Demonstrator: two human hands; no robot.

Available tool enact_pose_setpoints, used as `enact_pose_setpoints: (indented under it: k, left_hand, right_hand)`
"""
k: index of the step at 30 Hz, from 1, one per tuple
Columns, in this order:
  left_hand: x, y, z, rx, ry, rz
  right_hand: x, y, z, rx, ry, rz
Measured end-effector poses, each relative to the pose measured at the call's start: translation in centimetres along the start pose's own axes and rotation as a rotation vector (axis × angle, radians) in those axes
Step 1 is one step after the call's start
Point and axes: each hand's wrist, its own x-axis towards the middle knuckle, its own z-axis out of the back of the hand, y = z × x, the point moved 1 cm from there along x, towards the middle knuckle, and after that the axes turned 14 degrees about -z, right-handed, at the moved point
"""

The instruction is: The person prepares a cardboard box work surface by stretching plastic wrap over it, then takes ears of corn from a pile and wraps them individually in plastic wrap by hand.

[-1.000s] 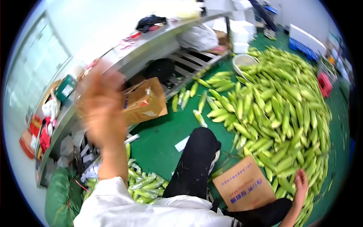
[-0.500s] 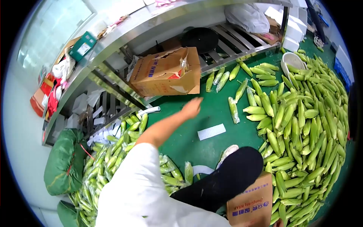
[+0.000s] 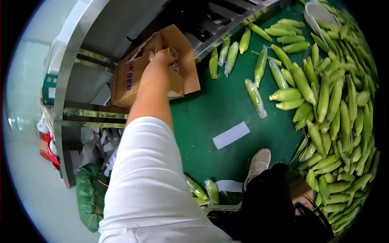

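My left hand (image 3: 163,57) is at the torn opening of a brown cardboard box (image 3: 131,79) on the lower shelf. Clear, rounded objects resembling rolls of plastic film (image 3: 174,67) show in the opening beside it. The fingers reach in among them and are mostly hidden, so their grip does not show. Out of the picture is my right hand. On the green floor to the right of the box lie several ears of corn in green husks (image 3: 244,41), some of them wrapped in clear film (image 3: 256,98).
A large heap of corn (image 3: 336,109) covers the right side, with a pale basket (image 3: 318,16) at its top. A white strip (image 3: 231,135) lies on the floor near my shoe (image 3: 259,162). At lower left stands a green sack (image 3: 89,198); a metal shelf post (image 3: 65,81) rises nearby.
My left hand has moved from above the floor, up and left into the box opening. The view has shifted towards the shelf, and the right hand's sliver at the bottom edge has left view.
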Motion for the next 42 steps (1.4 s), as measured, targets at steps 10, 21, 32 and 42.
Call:
enact_pose_setpoints:
  k: [10,21,32,42]
  left_hand:
    - [0.9,3.7,-6.6,0.029,-0.113,-0.266]
    - [-13.6,1.4,-3.2,-0.168,-0.578,0.077]
    - [-51.3,-31.6,20.7,-0.427,-1.752,-0.535]
    - [-54.0,-60.8,19.8,-0.857,-1.004,-1.393]
  right_hand:
    - [-1.4,-11.6,-5.2,0.234,0.146,-0.188]
    - [-6.6,-16.7,-7.2,0.296,0.078,-0.320]
    - [-3.6,-1.1,-1.8,1.380,0.260,-0.131]
    - [-5.3,-15.8,-5.3,2.798,0.324,0.349]
